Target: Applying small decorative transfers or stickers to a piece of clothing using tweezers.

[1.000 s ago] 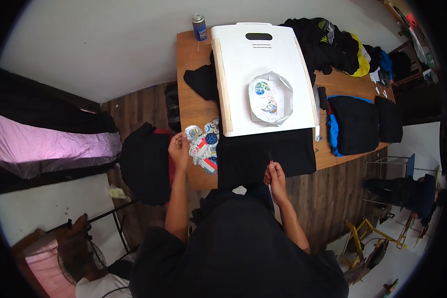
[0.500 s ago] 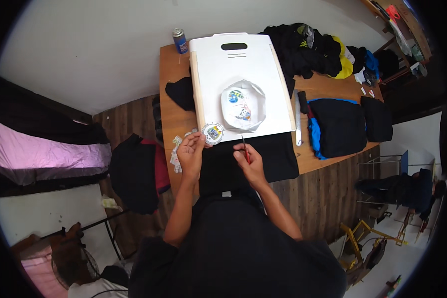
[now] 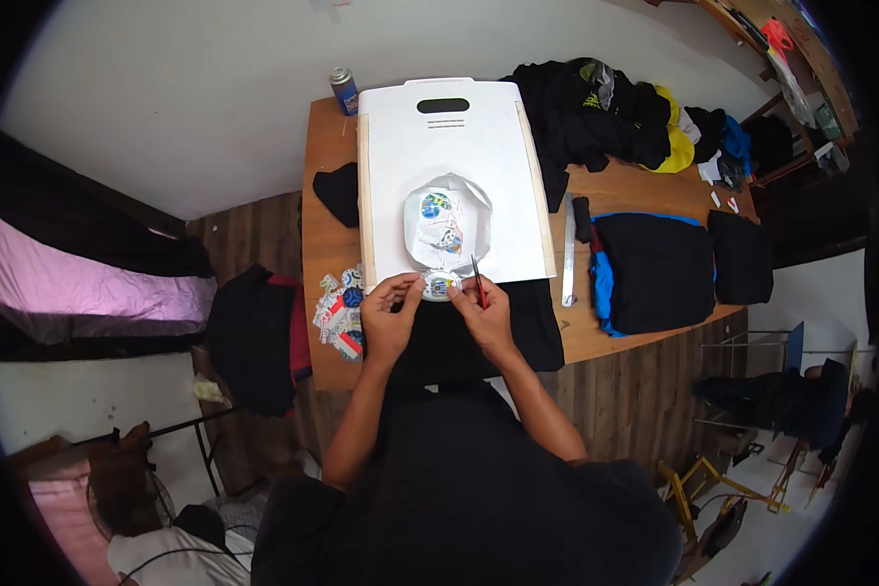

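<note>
A small round printed piece, white-edged with a colourful design (image 3: 440, 286), is pinched at its left side by my left hand (image 3: 388, 319). My right hand (image 3: 488, 320) is closed around a slim pointed tool with a red handle and dark tip (image 3: 478, 278), which points away from me. The thumb and fingertips of that hand also meet the right side of the round piece. Just beyond, a many-sided white paper tray (image 3: 481, 230) holds printed cut pieces. It lies on a white board (image 3: 386, 186) with a slot handle. Black cloth (image 3: 527, 327) extends from under the board's near edge.
Several printed scraps (image 3: 340, 317) lie left of my left hand. A spray can (image 3: 344, 92) stands at the table's far left. On the right are a metal ruler (image 3: 568, 259) and folded black garments (image 3: 652, 273). Piled clothes (image 3: 596, 117) fill the back. A person (image 3: 801, 400) is at far right.
My left hand has brought the round piece rightward, in front of the paper tray. My right hand has met it there, still holding the red-handled tool. The view has shifted slightly.
</note>
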A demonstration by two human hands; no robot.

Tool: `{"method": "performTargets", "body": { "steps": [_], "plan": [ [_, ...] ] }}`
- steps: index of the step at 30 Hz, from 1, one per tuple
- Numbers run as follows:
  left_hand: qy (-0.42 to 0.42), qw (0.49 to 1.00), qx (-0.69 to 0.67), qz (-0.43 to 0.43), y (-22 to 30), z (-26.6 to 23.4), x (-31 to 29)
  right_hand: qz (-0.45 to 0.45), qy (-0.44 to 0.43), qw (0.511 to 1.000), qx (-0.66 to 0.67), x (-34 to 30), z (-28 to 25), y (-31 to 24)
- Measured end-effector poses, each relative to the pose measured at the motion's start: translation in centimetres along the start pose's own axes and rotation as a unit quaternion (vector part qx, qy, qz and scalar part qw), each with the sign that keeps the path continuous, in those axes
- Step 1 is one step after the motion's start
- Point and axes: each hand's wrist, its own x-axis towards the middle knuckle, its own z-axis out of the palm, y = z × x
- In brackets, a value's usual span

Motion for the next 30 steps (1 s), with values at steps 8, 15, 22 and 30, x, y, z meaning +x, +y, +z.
{"method": "performTargets", "body": {
  "steps": [8, 15, 22, 30],
  "plan": [
    [-0.034, 0.997, -0.071, -0.029, 1.0, 3.1, -0.2, 0.003, 0.078, 0.996, 0.048, 0.6, -0.2, 0.6],
    [-0.005, 0.993, -0.110, -0.046, 1.5, 3.9, 0.0, -0.001, -0.023, 1.000, 0.022, 1.1, -1.6, 0.9],
    [-0.009, 0.993, -0.105, -0.054, 0.7, 3.3, 0.1, 0.070, -0.068, 0.987, 0.127, 3.5, -2.4, 0.0],
    [-0.039, 0.995, -0.085, -0.036, 0.5, 4.2, 0.1, -0.012, -0.035, 0.998, 0.050, 3.6, -1.9, 1.2]
  ]
}}
